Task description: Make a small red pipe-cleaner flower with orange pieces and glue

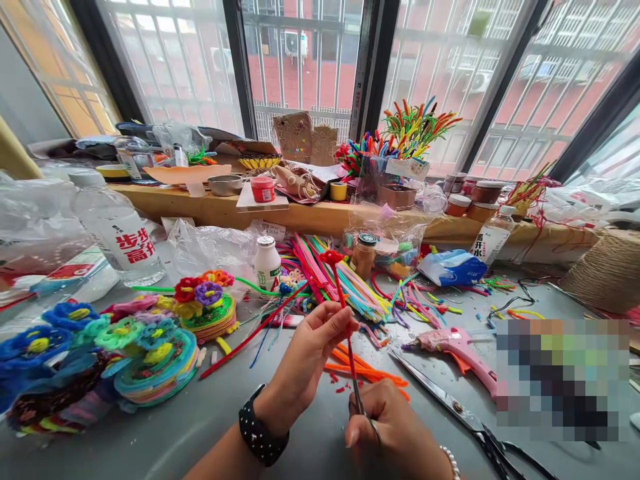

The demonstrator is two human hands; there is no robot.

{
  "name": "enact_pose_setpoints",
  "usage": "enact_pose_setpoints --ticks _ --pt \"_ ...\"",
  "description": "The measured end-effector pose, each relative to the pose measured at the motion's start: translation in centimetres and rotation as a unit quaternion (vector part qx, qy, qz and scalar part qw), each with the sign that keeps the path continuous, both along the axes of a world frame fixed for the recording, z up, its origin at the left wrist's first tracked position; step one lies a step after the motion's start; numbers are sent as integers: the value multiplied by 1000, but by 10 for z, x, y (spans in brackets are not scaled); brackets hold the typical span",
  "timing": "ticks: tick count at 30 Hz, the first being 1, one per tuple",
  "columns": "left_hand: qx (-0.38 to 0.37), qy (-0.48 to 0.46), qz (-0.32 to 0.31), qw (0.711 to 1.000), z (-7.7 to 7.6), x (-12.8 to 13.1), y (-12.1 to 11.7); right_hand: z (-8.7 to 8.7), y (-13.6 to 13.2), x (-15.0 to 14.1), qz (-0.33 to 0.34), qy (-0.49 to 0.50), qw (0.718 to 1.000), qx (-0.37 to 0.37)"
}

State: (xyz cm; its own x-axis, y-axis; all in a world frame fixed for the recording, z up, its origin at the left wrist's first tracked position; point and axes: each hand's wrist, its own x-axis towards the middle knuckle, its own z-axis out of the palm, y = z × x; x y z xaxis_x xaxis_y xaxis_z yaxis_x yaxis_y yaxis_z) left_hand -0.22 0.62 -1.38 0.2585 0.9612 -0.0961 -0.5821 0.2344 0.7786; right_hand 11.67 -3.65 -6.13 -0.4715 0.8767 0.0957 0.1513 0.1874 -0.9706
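Observation:
My left hand (303, 353) pinches a red pipe cleaner (341, 291) upright between thumb and fingers. Its top end is twisted into a small looped shape. Below, my right hand (395, 417) grips small scissors (356, 395) by the handles. Their blades point up along the lower part of the red stem; whether they touch it I cannot tell. Orange pipe cleaners (367, 367) lie on the table behind my hands, with tiny red clippings (340, 383) near them. A loose red pipe cleaner (250, 337) lies left of my left hand.
Pipe-cleaner flower pieces (155, 363) stand at the left. A pink glue gun (457, 347) and large scissors (457, 407) lie at the right. Behind are a bundle of coloured pipe cleaners (320, 267), a white bottle (267, 263), a brown jar (364, 257) and a twine spool (605, 270).

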Motion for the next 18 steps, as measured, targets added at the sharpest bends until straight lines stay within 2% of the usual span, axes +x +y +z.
enact_pose_setpoints --ticks 6,12,18 --pt "-20 5 -27 999 3 0 0 3 -5 0 55 -4 998 -22" --pt "-12 30 -40 999 5 3 -4 13 -4 1 103 25 994 17" --pt "-3 34 -35 999 2 3 -4 11 -4 0 49 29 997 59"
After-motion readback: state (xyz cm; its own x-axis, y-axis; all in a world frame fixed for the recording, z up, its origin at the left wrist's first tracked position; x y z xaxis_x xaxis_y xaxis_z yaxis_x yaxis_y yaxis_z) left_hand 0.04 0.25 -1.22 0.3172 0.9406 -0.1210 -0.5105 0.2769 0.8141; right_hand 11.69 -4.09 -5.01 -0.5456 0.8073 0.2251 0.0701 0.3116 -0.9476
